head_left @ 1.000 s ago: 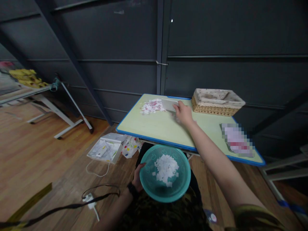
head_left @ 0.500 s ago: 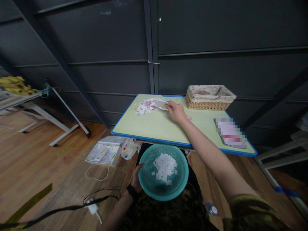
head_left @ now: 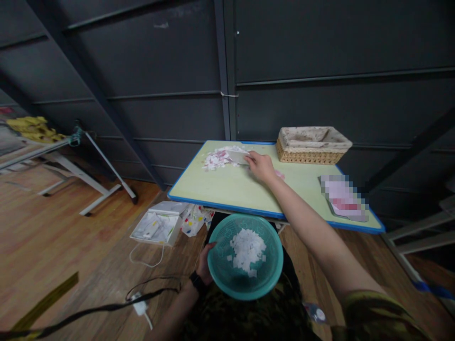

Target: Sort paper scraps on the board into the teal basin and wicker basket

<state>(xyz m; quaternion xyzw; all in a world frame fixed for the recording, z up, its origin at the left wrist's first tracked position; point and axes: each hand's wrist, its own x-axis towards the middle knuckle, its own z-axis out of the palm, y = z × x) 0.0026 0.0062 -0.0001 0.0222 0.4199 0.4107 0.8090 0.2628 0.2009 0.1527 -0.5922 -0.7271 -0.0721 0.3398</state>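
My left hand (head_left: 206, 263), with a dark watch at its wrist, grips the left rim of a green plastic sieve basket (head_left: 221, 279) on my lap. White paper pieces (head_left: 248, 251) are heaped inside it. Over the table my right hand (head_left: 262, 166) is closed on a flat whitish card-like piece (head_left: 239, 156); its exact kind is unclear. The far end of this piece meets a spread pile of white and pinkish paper scraps (head_left: 217, 158). Another small pinkish patch (head_left: 279, 174) lies just right of my right hand, partly hidden by it.
The pale green table (head_left: 213, 187) has a blue edge. A cloth-lined wicker basket (head_left: 313, 154) stands at its back right, with a blurred-out packet (head_left: 344, 199) in front. On the floor at left are an open white box (head_left: 158, 228), a spotted bag (head_left: 195, 220) and cables (head_left: 106, 307).
The whole view has shifted slightly right and down. My right hand keeps hold of the flat piece, which now lies flatter against the scraps. The left hand still holds the sieve basket.
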